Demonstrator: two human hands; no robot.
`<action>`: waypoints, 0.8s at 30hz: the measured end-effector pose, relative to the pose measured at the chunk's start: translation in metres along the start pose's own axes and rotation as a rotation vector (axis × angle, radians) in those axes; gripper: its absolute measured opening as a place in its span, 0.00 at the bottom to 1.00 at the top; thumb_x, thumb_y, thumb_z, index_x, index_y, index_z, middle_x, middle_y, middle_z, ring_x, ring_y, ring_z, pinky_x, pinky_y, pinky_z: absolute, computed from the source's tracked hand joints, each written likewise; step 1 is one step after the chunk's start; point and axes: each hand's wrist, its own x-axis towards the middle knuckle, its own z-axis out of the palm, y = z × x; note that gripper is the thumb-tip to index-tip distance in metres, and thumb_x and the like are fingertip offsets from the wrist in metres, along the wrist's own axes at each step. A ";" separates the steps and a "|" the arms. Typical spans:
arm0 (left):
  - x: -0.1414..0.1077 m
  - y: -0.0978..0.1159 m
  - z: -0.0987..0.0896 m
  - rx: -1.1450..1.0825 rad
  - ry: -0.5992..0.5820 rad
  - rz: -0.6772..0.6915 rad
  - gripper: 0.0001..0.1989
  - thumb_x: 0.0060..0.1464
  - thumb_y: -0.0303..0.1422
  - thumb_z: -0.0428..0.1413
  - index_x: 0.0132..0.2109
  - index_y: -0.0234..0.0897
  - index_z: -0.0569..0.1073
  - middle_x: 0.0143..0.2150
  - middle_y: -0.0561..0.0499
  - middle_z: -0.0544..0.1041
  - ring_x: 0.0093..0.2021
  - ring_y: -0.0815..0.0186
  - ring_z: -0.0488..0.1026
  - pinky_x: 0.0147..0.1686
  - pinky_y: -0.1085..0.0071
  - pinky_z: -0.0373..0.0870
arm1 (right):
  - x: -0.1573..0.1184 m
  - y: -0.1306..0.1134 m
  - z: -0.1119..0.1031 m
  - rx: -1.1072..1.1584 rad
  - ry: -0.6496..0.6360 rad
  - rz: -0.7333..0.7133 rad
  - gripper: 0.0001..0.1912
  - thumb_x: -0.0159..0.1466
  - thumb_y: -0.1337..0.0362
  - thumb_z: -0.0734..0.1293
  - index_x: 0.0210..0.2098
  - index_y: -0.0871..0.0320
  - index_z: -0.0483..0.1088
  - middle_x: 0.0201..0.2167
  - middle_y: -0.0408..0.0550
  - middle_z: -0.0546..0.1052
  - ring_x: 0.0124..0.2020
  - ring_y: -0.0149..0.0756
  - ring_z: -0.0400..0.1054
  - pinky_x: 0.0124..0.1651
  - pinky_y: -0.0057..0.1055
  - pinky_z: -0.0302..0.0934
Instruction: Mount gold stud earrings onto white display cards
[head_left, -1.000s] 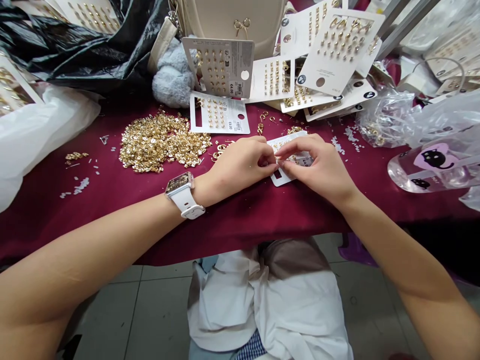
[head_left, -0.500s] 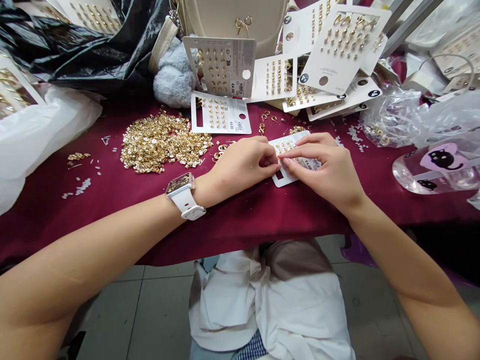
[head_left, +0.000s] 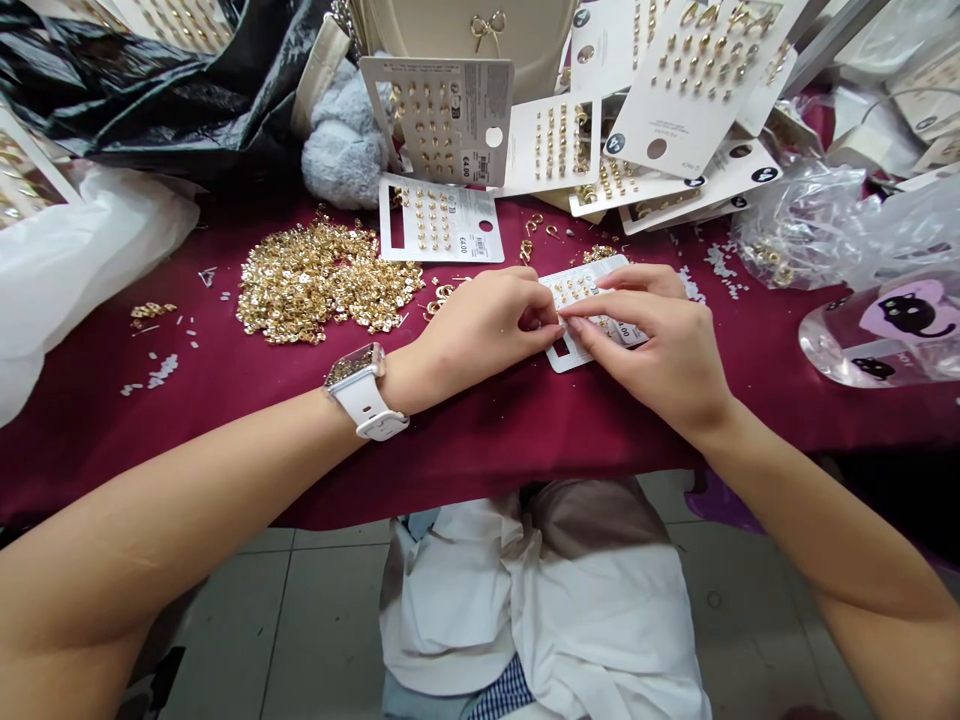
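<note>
My left hand (head_left: 480, 325) and my right hand (head_left: 652, 345) meet over a white earring card (head_left: 589, 295) lying low on the maroon tablecloth (head_left: 525, 440). Their fingertips pinch at the card's left part, near a row of small gold earrings. What they pinch is too small to make out. The card's lower left corner shows below my fingers. A white smartwatch (head_left: 361, 392) sits on my left wrist. To the left of my left hand lies a heap of loose gold earrings (head_left: 322, 285).
Several earring cards (head_left: 439, 220) lie and lean at the back, before a beige bag (head_left: 465, 40) and a grey plush toy (head_left: 341, 150). Black plastic (head_left: 172, 85) and white plastic (head_left: 82, 270) lie left, a clear bag (head_left: 799, 230) and cat-printed bottle (head_left: 877, 330) right.
My right fingers have stretched further across the card, and the card's right end shows more. The whole view has shifted slightly, with the bottle moving right.
</note>
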 end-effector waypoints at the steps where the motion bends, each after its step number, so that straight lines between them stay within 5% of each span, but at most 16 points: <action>1: 0.000 0.000 0.000 -0.003 0.000 -0.001 0.07 0.52 0.27 0.59 0.26 0.32 0.74 0.25 0.55 0.67 0.27 0.74 0.62 0.27 0.75 0.55 | 0.000 0.000 0.000 -0.007 0.001 0.005 0.09 0.60 0.67 0.68 0.37 0.48 0.78 0.35 0.45 0.79 0.45 0.42 0.72 0.49 0.39 0.69; 11: -0.001 -0.001 0.000 -0.010 -0.016 0.005 0.06 0.52 0.27 0.59 0.28 0.32 0.75 0.25 0.55 0.66 0.27 0.75 0.61 0.27 0.75 0.55 | -0.004 -0.002 0.001 -0.009 0.064 0.029 0.10 0.58 0.68 0.67 0.36 0.52 0.79 0.42 0.49 0.79 0.44 0.41 0.74 0.48 0.37 0.70; 20: -0.001 -0.001 0.000 -0.002 -0.002 0.014 0.05 0.52 0.26 0.59 0.28 0.33 0.75 0.25 0.55 0.67 0.26 0.75 0.62 0.27 0.75 0.56 | -0.004 -0.007 -0.001 -0.038 0.031 -0.001 0.10 0.58 0.68 0.67 0.35 0.49 0.79 0.34 0.45 0.80 0.42 0.43 0.71 0.47 0.42 0.68; 24: -0.002 -0.001 0.000 0.006 0.004 0.019 0.04 0.52 0.27 0.59 0.29 0.33 0.76 0.26 0.54 0.69 0.27 0.74 0.63 0.28 0.75 0.57 | -0.003 -0.006 -0.001 -0.018 0.022 0.006 0.11 0.59 0.69 0.66 0.35 0.48 0.79 0.38 0.44 0.79 0.43 0.44 0.70 0.49 0.45 0.66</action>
